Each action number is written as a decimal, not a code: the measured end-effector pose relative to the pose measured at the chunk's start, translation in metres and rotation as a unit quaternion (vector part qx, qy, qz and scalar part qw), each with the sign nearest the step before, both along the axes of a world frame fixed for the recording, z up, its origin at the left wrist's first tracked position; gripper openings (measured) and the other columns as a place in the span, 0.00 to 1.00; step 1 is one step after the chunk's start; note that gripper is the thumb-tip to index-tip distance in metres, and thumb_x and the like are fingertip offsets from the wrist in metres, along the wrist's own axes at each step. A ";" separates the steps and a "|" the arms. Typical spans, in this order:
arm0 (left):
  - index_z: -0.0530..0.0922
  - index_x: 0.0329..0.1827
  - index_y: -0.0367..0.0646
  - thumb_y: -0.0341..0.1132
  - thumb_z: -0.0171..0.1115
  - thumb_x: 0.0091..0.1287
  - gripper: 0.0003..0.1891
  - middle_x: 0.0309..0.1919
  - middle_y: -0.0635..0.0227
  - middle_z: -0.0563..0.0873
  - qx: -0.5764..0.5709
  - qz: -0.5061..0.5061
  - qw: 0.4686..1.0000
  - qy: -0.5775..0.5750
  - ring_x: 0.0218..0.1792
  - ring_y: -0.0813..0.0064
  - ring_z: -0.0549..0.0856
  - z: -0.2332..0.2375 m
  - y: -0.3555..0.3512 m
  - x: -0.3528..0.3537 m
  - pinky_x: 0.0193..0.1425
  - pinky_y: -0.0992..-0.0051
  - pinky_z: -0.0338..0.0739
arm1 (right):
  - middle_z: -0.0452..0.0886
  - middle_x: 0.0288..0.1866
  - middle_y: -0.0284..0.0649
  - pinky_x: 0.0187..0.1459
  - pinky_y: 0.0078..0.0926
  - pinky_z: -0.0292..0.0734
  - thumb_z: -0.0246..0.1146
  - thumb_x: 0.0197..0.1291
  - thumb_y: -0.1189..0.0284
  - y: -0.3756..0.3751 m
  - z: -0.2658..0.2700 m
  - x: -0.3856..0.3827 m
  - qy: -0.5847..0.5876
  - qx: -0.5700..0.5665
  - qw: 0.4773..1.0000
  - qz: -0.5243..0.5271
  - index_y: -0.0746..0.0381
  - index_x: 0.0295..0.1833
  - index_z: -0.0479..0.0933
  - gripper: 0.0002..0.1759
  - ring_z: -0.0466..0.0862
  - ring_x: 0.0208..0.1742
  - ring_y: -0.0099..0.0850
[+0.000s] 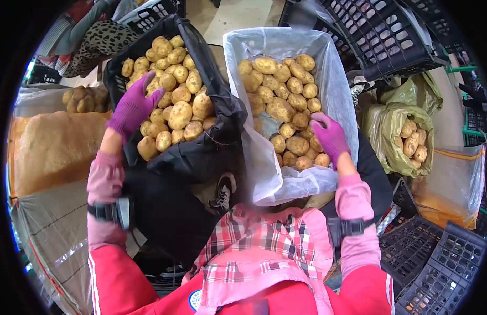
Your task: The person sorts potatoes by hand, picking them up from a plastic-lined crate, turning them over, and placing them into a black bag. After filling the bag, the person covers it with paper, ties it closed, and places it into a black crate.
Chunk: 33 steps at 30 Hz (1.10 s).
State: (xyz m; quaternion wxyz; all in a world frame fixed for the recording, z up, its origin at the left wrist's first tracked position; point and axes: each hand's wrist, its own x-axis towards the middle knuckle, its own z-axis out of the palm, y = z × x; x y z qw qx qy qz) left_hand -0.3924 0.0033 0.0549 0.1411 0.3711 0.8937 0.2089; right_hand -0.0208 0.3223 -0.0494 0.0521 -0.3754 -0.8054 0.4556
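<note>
Potatoes [180,114] fill a crate with a black liner [222,105] on the left. Over its left side is my left hand [135,105] in a purple glove, thumb and fingers apart, with nothing held. To the right, a crate with a white liner [336,79] holds more potatoes [282,109]. My right hand [328,134], also in a purple glove, is at the right side of these potatoes, with its fingers bent down beside a potato. Its fingertips are partly hidden, so a grip cannot be made out.
A green bag [382,131] of potatoes stands at the right, below a black crate [375,42]. Empty-looking black crates [438,273] lie at the lower right. Orange sacks [54,149] are at the left. Another person's arm [75,37] shows at the upper left.
</note>
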 end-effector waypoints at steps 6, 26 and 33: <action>0.69 0.69 0.36 0.29 0.58 0.72 0.23 0.57 0.65 0.80 0.182 0.007 0.907 -0.381 0.55 0.77 0.80 0.034 0.036 0.164 0.61 0.75 0.74 | 0.79 0.61 0.52 0.62 0.40 0.75 0.66 0.55 0.61 -0.040 -0.106 -0.071 -0.325 0.045 0.884 0.333 0.57 0.61 0.77 0.27 0.79 0.62 0.48; 0.64 0.72 0.37 0.36 0.65 0.68 0.31 0.57 0.54 0.81 0.254 -0.019 0.828 -0.499 0.58 0.68 0.82 -0.045 0.034 0.208 0.62 0.70 0.77 | 0.82 0.38 0.33 0.26 0.14 0.72 0.62 0.65 0.49 -0.055 0.038 -0.024 -0.075 -0.287 0.955 0.013 0.60 0.63 0.73 0.30 0.81 0.24 0.19; 0.61 0.76 0.43 0.37 0.67 0.68 0.35 0.50 0.56 0.84 0.184 -0.107 0.911 -0.354 0.49 0.73 0.85 -0.012 0.037 0.228 0.55 0.73 0.79 | 0.83 0.39 0.35 0.26 0.17 0.74 0.53 0.75 0.57 -0.136 0.096 -0.021 0.133 -0.179 0.975 0.002 0.63 0.60 0.77 0.22 0.82 0.27 0.19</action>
